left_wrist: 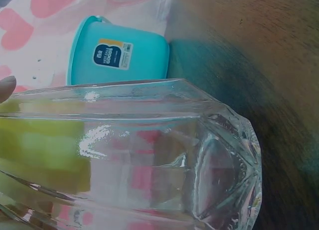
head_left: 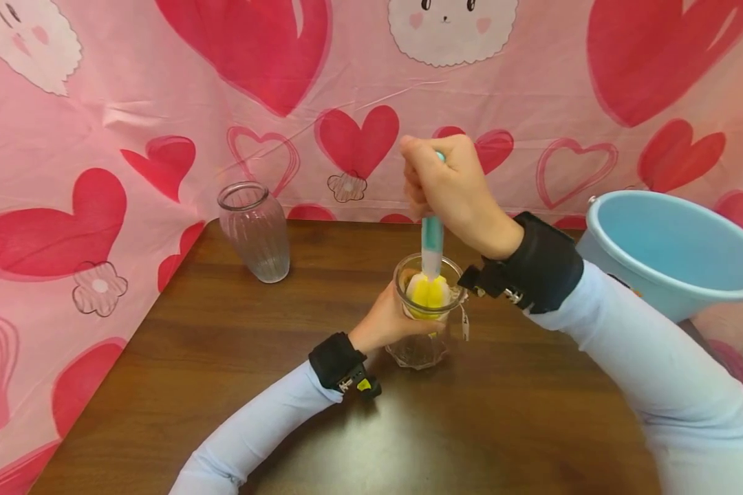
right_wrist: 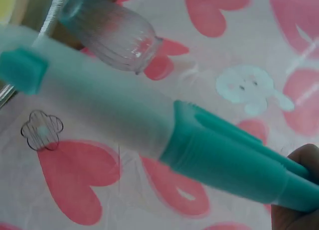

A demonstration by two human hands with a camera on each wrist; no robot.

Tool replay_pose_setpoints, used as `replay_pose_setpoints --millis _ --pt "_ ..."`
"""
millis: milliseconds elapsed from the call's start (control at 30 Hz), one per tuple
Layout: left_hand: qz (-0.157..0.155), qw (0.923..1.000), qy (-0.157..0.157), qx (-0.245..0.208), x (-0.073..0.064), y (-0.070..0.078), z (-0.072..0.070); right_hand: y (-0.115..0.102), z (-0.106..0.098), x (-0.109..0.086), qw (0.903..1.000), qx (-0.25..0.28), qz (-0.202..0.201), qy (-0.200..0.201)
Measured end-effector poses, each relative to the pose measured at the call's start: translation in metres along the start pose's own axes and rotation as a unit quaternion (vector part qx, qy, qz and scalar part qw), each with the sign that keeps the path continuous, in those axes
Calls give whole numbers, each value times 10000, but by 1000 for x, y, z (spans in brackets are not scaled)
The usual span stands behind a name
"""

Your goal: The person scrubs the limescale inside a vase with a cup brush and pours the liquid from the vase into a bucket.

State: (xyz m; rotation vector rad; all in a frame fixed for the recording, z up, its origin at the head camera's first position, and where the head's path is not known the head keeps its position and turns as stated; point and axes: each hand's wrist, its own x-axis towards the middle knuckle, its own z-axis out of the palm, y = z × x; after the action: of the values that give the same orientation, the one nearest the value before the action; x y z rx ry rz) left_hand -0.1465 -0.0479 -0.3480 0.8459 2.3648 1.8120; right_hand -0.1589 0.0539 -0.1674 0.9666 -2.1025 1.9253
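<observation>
My right hand (head_left: 448,182) grips the teal handle (right_wrist: 229,155) of a bottle brush from above. The brush stands upright, its yellow-and-white sponge head (head_left: 429,292) inside the mouth of a clear glass vase (head_left: 417,350). Around the upper part of this vase my left hand (head_left: 396,320) is wrapped, thumb toward the front. A small white tag (head_left: 466,323) hangs beside its rim. In the left wrist view the faceted base of the glass vase (left_wrist: 219,175) shows large, with the yellow sponge seen through its wall.
A second, ribbed glass vase (head_left: 256,234) stands at the back left of the wooden table (head_left: 223,371). On the right is a light blue bucket (head_left: 675,240), close to my right forearm. A pink heart-patterned cloth (head_left: 266,82) hangs behind the table.
</observation>
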Motion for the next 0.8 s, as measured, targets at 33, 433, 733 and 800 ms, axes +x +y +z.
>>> replay_pose_setpoints --millis 33,433,733,800 --pt "-7 10000 -26 -25 -1 5 -1 0 -2 3 9999 121 122 20" --pt "122 9999 38 16 6 -22 4 25 -19 28 9829 556 1746 186" --pt "17 10000 -42 -55 2 -2 1 48 -17 13 9800 225 1977 4" --pt "9 9999 -67 -149 0 6 -1 53 -18 8 9792 124 2023 -42"
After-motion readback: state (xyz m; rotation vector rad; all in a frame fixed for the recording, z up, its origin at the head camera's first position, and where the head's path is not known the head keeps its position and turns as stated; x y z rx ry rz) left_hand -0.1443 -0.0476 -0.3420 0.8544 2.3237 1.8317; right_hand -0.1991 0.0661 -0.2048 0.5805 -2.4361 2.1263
